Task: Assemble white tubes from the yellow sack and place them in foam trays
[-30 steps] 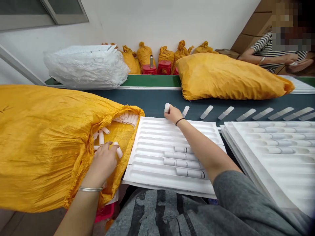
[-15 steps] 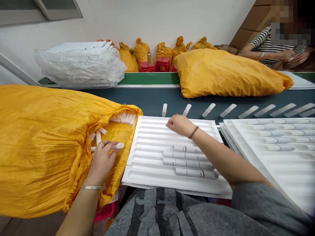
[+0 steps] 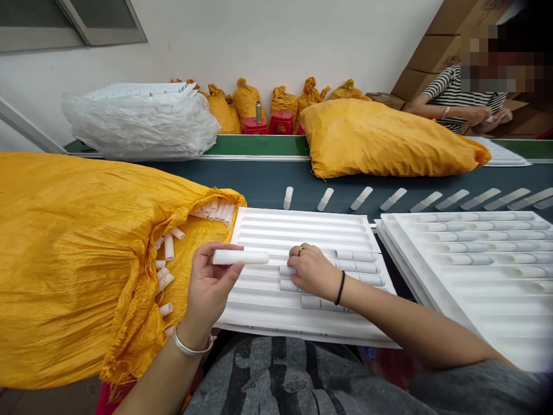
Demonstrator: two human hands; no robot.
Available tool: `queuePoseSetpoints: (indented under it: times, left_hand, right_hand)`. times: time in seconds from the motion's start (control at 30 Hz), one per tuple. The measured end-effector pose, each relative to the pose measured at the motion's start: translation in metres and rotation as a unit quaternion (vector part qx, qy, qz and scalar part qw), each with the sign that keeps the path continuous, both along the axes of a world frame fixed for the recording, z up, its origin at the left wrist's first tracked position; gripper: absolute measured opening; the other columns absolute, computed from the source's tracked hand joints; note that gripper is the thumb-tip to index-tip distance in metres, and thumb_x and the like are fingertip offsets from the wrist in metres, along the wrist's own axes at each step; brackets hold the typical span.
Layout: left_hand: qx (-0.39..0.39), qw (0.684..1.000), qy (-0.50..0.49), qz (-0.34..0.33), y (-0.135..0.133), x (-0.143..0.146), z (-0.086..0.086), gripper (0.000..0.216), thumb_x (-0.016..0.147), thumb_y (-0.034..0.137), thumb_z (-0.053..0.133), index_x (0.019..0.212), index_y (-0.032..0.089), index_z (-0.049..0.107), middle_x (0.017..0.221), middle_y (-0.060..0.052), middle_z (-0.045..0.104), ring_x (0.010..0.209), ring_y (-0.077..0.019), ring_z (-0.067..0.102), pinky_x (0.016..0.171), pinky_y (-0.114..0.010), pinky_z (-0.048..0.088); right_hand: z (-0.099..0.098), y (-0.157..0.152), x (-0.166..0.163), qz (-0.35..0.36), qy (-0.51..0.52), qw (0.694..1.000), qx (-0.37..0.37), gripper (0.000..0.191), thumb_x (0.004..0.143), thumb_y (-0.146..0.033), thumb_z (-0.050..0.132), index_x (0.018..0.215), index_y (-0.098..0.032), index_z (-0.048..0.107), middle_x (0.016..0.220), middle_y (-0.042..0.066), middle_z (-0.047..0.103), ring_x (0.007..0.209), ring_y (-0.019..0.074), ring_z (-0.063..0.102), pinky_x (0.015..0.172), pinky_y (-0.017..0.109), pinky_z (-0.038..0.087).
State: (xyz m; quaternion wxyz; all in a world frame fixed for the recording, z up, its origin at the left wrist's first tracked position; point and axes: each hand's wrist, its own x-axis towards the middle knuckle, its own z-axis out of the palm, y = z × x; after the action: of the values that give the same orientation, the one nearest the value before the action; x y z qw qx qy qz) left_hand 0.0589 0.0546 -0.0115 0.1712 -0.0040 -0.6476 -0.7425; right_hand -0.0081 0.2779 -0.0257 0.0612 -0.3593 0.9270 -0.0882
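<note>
My left hand (image 3: pixel 213 282) is closed around a white plastic tube (image 3: pixel 242 257), held level above the left side of the white ribbed tray (image 3: pixel 254 230). On that tray, my right hand (image 3: pixel 314 271) has its fingers curled down over the printed tubes. It seems to pinch the left part of the uppermost printed tube (image 3: pixel 356 255), though the fingertips hide the contact. More printed tubes (image 3: pixel 322 302) lie in the grooves below. Beside my left arm, the open yellow sack (image 3: pixel 78 259) shows loose white tubes (image 3: pixel 169 246) at its mouth.
A row of clear-capped tubes (image 3: pixel 326 199) stands on the dark conveyor belt (image 3: pixel 259 178) behind the tray. Stacked trays (image 3: pixel 458 294) with filled grooves are at right. A full yellow sack (image 3: pixel 389 138) and a plastic-wrapped bundle (image 3: pixel 142 124) lie beyond. A person in stripes (image 3: pixel 458 109) works opposite.
My left hand has lifted the white tube from the sack mouth rightward, over the tray edge. My right hand has come down from the tray's far edge onto the printed tubes.
</note>
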Motion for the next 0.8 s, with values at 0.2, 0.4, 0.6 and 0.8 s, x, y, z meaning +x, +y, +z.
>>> queuePoseSetpoints:
  times: [0.2,0.4,0.6,0.8]
  left_hand:
    - [0.066,0.992,-0.101,-0.029,0.002,0.005,-0.005,0.033,0.074,0.026,0.073,0.102,0.023,0.056,0.093,0.002,0.062,0.084,-0.0097,0.060,0.080,-0.024,0.049]
    - [-0.112,0.970,-0.185,-0.113,0.001,0.013,0.004,0.030,0.084,0.038,0.060,0.108,0.022,0.053,0.072,0.005,0.053,0.064,-0.0079,0.048,0.063,-0.020,0.040]
    - [-0.197,0.937,-0.196,-0.211,0.004,0.018,0.023,0.025,0.085,0.043,0.057,0.094,0.020,0.054,0.082,0.002,0.053,0.074,-0.0111,0.047,0.068,-0.023,0.037]
    - [-0.215,0.941,-0.155,-0.210,0.015,0.023,0.024,0.024,0.087,0.042,0.054,0.101,0.022,0.052,0.092,0.000,0.054,0.084,-0.0139,0.050,0.076,-0.026,0.039]
  right_hand:
    - [0.027,0.005,0.017,-0.020,-0.092,0.932,-0.349,0.024,0.084,-0.020,0.053,0.107,-0.018,0.052,0.093,0.005,0.062,0.075,0.0137,0.055,0.068,0.027,0.048]
    - [0.035,0.017,0.011,0.070,-0.022,0.917,-0.393,0.028,0.090,-0.018,0.051,0.118,-0.020,0.051,0.107,0.008,0.062,0.095,0.0165,0.058,0.082,0.031,0.050]
    - [0.044,0.022,0.011,0.199,0.064,0.920,-0.332,0.030,0.089,-0.015,0.053,0.118,-0.018,0.053,0.103,0.010,0.062,0.094,0.0174,0.059,0.082,0.032,0.051]
    - [0.043,0.014,0.026,0.173,0.074,0.921,-0.341,0.031,0.092,-0.018,0.048,0.123,-0.018,0.048,0.103,0.011,0.062,0.096,0.0172,0.059,0.082,0.031,0.053]
